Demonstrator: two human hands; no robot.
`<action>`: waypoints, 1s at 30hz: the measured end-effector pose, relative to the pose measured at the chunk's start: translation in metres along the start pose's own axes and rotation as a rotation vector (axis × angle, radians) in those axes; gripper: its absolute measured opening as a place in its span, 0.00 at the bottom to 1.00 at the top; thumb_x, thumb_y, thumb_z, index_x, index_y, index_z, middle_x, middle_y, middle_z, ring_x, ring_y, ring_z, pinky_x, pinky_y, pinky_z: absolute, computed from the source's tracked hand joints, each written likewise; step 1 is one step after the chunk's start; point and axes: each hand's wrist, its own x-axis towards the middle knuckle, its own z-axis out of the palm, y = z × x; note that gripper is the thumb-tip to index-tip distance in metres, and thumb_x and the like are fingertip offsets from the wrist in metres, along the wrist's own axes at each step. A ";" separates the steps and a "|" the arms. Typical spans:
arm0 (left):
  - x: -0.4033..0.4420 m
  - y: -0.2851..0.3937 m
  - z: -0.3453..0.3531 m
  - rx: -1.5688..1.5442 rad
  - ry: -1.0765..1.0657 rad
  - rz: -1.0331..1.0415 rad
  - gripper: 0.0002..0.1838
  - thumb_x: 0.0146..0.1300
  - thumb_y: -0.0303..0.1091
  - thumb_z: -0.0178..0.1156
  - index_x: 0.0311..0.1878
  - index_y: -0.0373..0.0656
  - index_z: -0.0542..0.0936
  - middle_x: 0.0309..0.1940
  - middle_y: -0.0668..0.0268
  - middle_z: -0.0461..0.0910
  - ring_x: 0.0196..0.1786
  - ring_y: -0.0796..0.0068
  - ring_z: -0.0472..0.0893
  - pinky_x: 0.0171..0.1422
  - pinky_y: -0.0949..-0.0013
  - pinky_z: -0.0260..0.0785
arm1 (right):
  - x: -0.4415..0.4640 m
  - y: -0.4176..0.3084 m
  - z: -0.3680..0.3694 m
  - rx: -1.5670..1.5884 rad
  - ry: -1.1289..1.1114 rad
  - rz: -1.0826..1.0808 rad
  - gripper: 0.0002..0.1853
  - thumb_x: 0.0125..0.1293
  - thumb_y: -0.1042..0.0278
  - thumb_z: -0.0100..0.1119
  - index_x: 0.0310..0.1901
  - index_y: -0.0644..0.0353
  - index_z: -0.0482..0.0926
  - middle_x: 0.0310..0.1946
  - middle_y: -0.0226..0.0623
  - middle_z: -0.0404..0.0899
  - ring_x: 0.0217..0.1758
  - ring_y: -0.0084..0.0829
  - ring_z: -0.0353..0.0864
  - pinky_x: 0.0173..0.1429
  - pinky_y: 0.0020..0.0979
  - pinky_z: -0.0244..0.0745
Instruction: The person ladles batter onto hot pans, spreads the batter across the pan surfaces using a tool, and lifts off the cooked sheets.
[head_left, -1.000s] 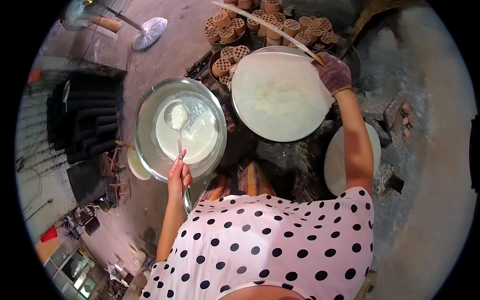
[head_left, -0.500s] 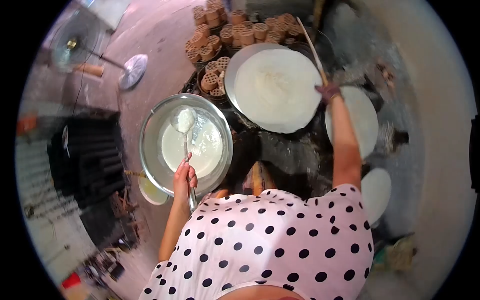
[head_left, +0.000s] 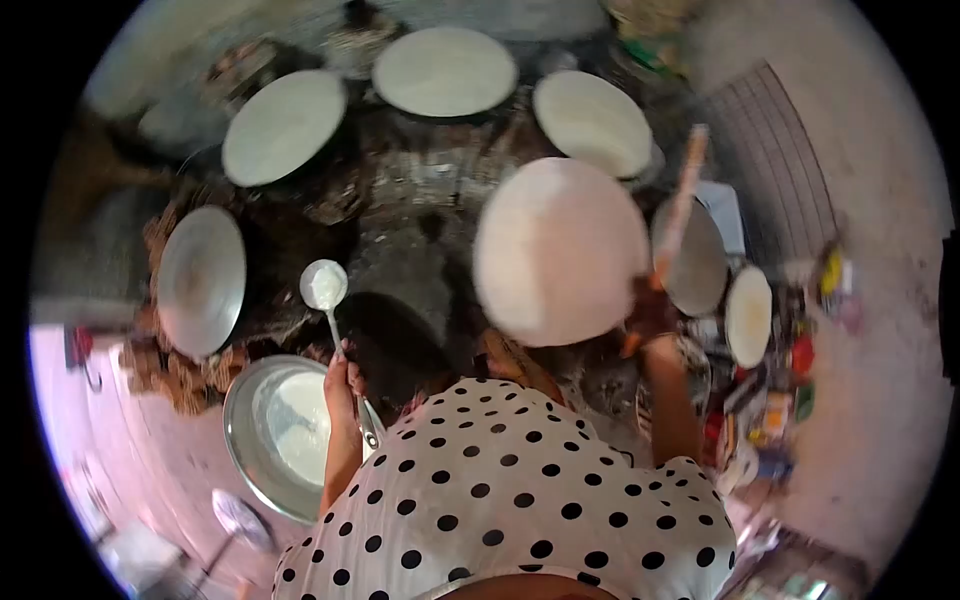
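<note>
My left hand [head_left: 345, 385] is closed round the handle of a metal ladle [head_left: 332, 318], whose bowl holds white batter [head_left: 326, 286]. Left of that hand stands a large steel bowl [head_left: 240, 430] with more white batter in it. My right hand [head_left: 652, 310], in a dark glove, is closed on a wooden stick [head_left: 684, 200] that points up and away. A broad, round white pancake [head_left: 560, 255] hangs in the air with its right edge at this hand. Blur hides how the fingers meet that edge.
A bare metal pan [head_left: 200, 280] is at the left. Round white-covered pans [head_left: 285, 128], [head_left: 445, 72], [head_left: 592, 122] line the back. At the right are a grey pan [head_left: 692, 255], an oval white-topped pan [head_left: 750, 316] and a wire rack [head_left: 775, 150]. Clay briquettes [head_left: 165, 375] lie left.
My view has swung to the right. The pancake has come off the left pan and is now raised at my right hand with the stick. The filled ladle has moved from over the bowl.
</note>
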 end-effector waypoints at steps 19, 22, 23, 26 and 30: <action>-0.083 -0.250 0.283 0.493 -0.256 -0.269 0.20 0.75 0.40 0.44 0.66 0.46 0.68 0.18 0.77 0.65 0.13 0.86 0.60 0.16 0.77 0.53 | -0.388 -0.258 -0.081 -2.391 2.242 -0.547 0.10 0.64 0.63 0.49 0.41 0.50 0.80 0.40 0.40 0.81 0.42 0.43 0.82 0.44 0.40 0.78; -0.095 -0.261 0.297 0.457 -0.247 -0.343 0.18 0.75 0.40 0.45 0.64 0.51 0.70 0.17 0.78 0.63 0.13 0.86 0.59 0.15 0.77 0.52 | -0.411 -0.278 -0.177 -2.295 2.353 -0.549 0.11 0.65 0.62 0.50 0.44 0.49 0.81 0.37 0.37 0.83 0.34 0.37 0.84 0.36 0.39 0.79; -0.098 -0.264 0.304 0.467 -0.241 -0.331 0.18 0.75 0.40 0.45 0.64 0.51 0.70 0.17 0.78 0.63 0.13 0.86 0.59 0.15 0.77 0.52 | -0.416 -0.283 -0.194 -2.284 2.341 -0.557 0.11 0.65 0.62 0.50 0.44 0.49 0.81 0.37 0.37 0.83 0.34 0.37 0.84 0.36 0.39 0.79; -0.105 -0.266 0.308 0.491 -0.140 -0.330 0.16 0.75 0.39 0.44 0.61 0.51 0.72 0.17 0.78 0.63 0.13 0.86 0.60 0.14 0.78 0.53 | -0.426 -0.290 -0.222 -1.932 2.481 -0.221 0.15 0.67 0.56 0.49 0.47 0.55 0.78 0.35 0.40 0.81 0.31 0.38 0.83 0.32 0.43 0.78; -0.114 -0.263 0.318 0.362 -0.109 -0.362 0.16 0.75 0.39 0.44 0.62 0.51 0.70 0.17 0.78 0.63 0.13 0.87 0.61 0.14 0.79 0.54 | -0.444 -0.290 -0.227 -1.774 2.451 -0.236 0.16 0.67 0.56 0.51 0.47 0.56 0.79 0.35 0.39 0.81 0.30 0.35 0.82 0.31 0.40 0.77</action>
